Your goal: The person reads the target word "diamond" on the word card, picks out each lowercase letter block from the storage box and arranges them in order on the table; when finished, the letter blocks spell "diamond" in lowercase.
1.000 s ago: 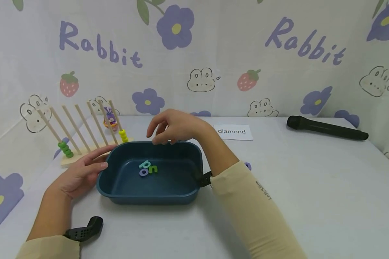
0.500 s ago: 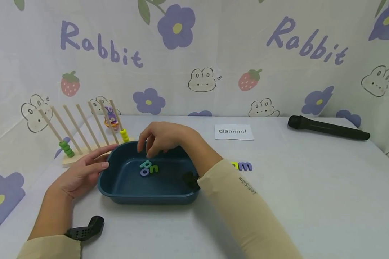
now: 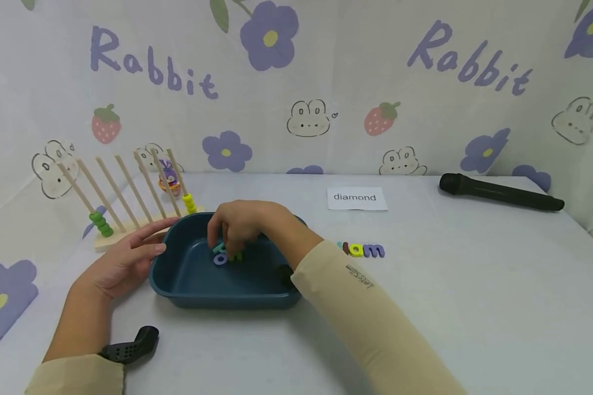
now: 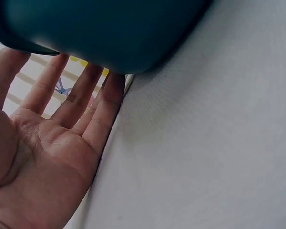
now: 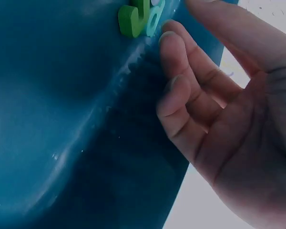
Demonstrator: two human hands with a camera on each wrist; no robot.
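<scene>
A dark blue rectangular basin [image 3: 197,285] stands in front of me. My left hand [image 3: 121,263] rests its fingers on the basin's left side; the left wrist view shows those fingers [image 4: 76,98] extended along the blue wall. Reaching down inside the basin, my right hand [image 3: 239,222] has its fingertips right at the small toy letters. These are a purple "o" [image 3: 220,259], a green "n" [image 3: 239,256] and a teal "p" [image 3: 218,248], partly hidden by the fingers. In the right wrist view the fingers are loosely bent beside the green letter [image 5: 129,22] and the teal one [image 5: 153,22].
Right of the basin, toy letters including a yellow "a" [image 3: 356,250] and a purple "m" [image 3: 374,250] lie in a row, partly hidden by the sleeve. Behind are a "diamond" card [image 3: 357,204], a black microphone [image 3: 501,192], and a wooden peg rack [image 3: 104,241] with beads.
My right hand has come down from above the basin's far rim to the letters inside. More of the letter row on the table now shows. The left hand stays at the basin's side.
</scene>
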